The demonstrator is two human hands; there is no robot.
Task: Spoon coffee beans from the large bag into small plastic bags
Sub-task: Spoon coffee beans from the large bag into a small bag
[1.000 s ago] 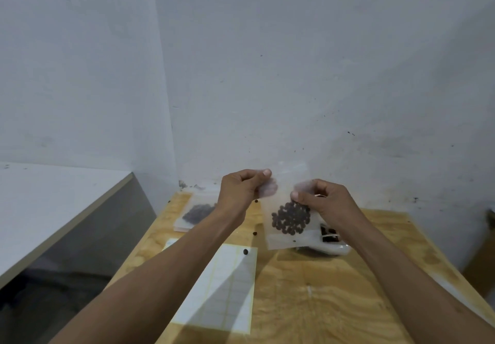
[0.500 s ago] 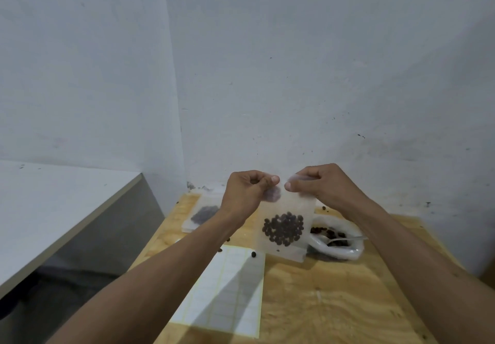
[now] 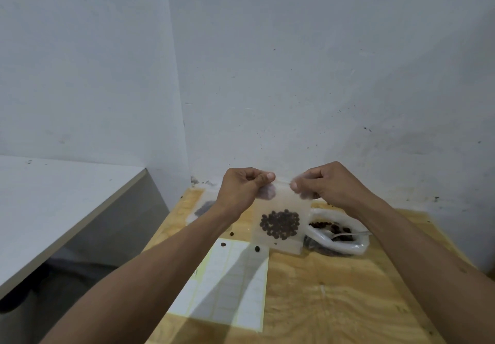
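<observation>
Both hands are raised above the wooden desk (image 3: 334, 298), holding one small plastic bag (image 3: 281, 209) by its top edge. The left hand (image 3: 241, 191) pinches the upper left corner between thumb and curled fingers (image 3: 269, 176); the right hand (image 3: 326, 183) pinches the upper right corner in the same manner, its fingers closed on the plastic. The bag hangs upright between the two hands, translucent, with a round cluster of coffee beans (image 3: 280, 224) settled in its lower half. Its bottom edge appears to be at or just above the desk surface; contact cannot be confirmed. Immediately to the right, on the desk, lies the large bag (image 3: 337, 239), mouth open, with dark beans inside and a spoon (image 3: 351, 234) resting in the opening. At the far left corner of the desk, partly behind the left wrist, lies another small bag (image 3: 202, 208) with a dark content. A sheet of white labels (image 3: 230, 284) lies flat on the near left part of the desk. Several loose beans (image 3: 257, 248) are scattered near the top edge of the sheet. A grey surface (image 3: 53, 204) stands to the left, apart from the desk.
</observation>
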